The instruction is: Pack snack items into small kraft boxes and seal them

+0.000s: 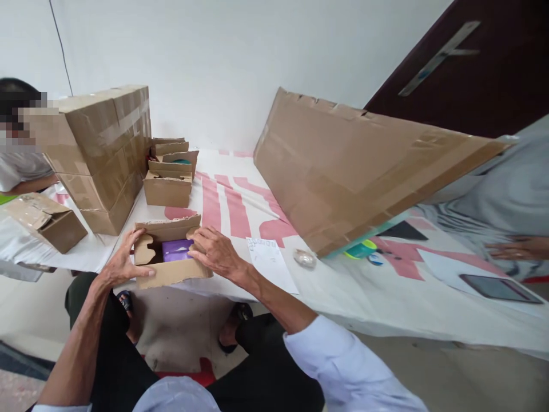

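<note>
At the near edge of the table stands a small open cardboard box (171,276), its flaps raised. Inside it lies a purple packet (176,249), partly covered by the flaps and my right hand. My left hand (122,263) grips the box's left end, thumb over the front wall and fingers toward the back corner. On the right end my right hand (217,252) has its fingers curled over the side flap. Whether those fingertips also touch the purple packet cannot be made out. Just right of the box is a white sheet (270,263) with handwriting.
Several open small boxes (168,189) stand behind, beside a tall carton wall (103,149). A closed box (45,220) is at left. A big cardboard panel (364,166) leans at right, near tape rolls (360,249), a clear roll (305,258) and a tablet (500,288). People sit on both sides.
</note>
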A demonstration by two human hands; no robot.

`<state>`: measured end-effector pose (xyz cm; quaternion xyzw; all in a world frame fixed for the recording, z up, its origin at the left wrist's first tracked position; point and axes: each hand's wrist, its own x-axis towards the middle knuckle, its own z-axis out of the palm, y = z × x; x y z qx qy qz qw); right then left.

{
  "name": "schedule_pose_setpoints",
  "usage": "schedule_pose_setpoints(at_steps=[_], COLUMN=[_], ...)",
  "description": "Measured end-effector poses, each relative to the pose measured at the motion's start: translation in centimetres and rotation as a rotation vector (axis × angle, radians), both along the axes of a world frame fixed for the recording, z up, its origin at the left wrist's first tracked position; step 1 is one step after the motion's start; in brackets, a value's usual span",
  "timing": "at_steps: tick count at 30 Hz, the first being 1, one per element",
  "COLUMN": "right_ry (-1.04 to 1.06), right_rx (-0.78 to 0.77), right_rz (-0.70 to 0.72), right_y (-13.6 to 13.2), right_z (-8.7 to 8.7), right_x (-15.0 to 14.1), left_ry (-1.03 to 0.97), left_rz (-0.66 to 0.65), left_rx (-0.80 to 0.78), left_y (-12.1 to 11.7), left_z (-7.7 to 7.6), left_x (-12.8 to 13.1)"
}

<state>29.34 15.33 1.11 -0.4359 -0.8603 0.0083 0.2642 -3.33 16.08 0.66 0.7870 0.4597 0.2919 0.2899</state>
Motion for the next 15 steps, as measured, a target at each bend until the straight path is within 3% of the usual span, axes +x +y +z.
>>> schedule_pose_setpoints(at_steps=[4, 9, 15], right_ry=[-0.125, -0.180, 0.200], right_rx=[-0.128, -0.157, -0.093], right_rz=[-0.167, -0.244, -0.238], right_y=[0.7, 0.5, -0.3], right_z=[0.8, 1.6, 0.9], right_x=[-1.1, -1.9, -0.5], left_ry=[-0.007, -0.008, 0.067], left_rz=[-0.010, -0.021, -0.068], left_rx=[0.036, 0.035, -0.023], left_y=[-0.2, -0.6, -0.3], left_z=[0.0, 0.4, 0.8], left_x=[0.3, 0.5, 0.1])
